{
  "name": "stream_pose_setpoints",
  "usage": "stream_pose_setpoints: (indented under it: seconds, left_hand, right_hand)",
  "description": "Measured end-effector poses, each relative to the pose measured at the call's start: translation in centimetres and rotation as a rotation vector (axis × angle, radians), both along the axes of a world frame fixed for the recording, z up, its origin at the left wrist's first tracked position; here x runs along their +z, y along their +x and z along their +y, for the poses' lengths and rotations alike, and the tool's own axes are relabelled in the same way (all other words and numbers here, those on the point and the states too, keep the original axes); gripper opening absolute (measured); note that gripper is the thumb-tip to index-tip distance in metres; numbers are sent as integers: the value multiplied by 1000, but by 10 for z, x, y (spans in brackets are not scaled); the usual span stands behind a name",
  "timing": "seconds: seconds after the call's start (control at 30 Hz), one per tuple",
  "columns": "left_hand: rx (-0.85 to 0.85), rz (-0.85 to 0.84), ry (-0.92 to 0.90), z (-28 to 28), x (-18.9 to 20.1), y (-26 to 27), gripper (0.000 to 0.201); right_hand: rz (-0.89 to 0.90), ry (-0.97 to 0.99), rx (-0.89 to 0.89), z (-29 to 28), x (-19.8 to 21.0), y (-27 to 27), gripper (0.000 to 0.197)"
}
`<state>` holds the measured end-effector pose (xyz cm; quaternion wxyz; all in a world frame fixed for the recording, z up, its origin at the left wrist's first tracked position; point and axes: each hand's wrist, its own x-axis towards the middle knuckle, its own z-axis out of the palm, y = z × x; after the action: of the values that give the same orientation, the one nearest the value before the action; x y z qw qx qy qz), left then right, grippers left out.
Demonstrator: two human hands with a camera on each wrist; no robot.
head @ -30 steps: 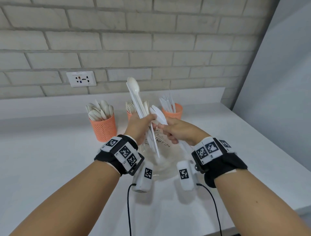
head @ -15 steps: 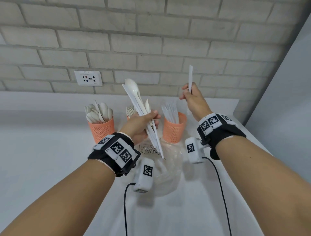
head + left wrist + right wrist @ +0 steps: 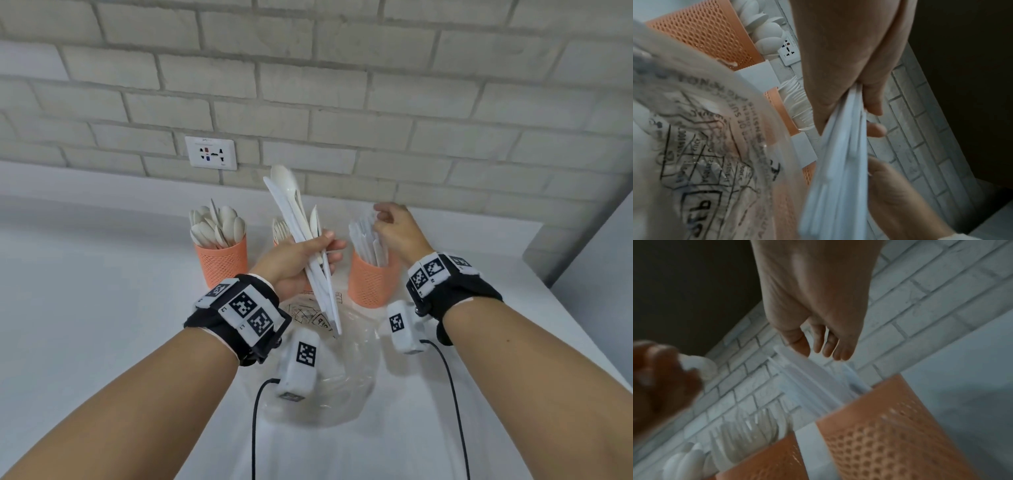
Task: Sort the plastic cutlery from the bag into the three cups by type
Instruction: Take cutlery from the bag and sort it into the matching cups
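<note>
My left hand (image 3: 301,255) grips a bundle of white plastic cutlery (image 3: 301,240) upright over the clear bag (image 3: 329,370); the same bundle (image 3: 838,170) runs through my fingers in the left wrist view. Three orange mesh cups stand in a row by the wall: the spoon cup (image 3: 222,263) on the left, the fork cup (image 3: 279,233) half hidden behind my left hand, and the knife cup (image 3: 371,281) on the right. My right hand (image 3: 390,222) hovers just above the knives (image 3: 818,386) in the right cup, fingers loosely bent and holding nothing.
The white counter (image 3: 102,325) meets a brick wall with a power socket (image 3: 210,152). A grey partition (image 3: 599,257) closes in the right side. Black cables (image 3: 255,428) trail from the wrist cameras toward me.
My right hand pulled one knife out of the bundle, carried it up and right, then came down over the right cup and let it go. My left hand kept hold of the bundle.
</note>
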<state>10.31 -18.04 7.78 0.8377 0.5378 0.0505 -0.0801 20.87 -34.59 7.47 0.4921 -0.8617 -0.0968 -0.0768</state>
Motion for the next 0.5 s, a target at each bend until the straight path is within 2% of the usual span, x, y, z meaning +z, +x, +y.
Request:
stream_pose_setpoints:
  seconds: [0.1, 0.17, 0.23, 0.3, 0.4, 0.5]
  left_hand:
    - [53, 18, -48, -3, 1, 5, 6]
    - [92, 28, -71, -5, 1, 10, 9]
    - [118, 30, -99, -7, 2, 13, 11]
    - [112, 34, -166, -9, 5, 14, 15]
    - [64, 22, -272, -9, 11, 11, 25]
    - [76, 30, -275, -9, 12, 11, 24]
  right_hand:
    - [-308, 7, -22, 2, 18, -11, 36]
    - [-410, 54, 42, 9, 30, -29, 27]
    - [-340, 8, 173, 17, 38, -48, 15]
    - [-205, -130, 282, 25, 38, -65, 9]
    - [-80, -248, 306, 32, 30, -80, 14]
    - [46, -289, 323, 36, 23, -85, 22]
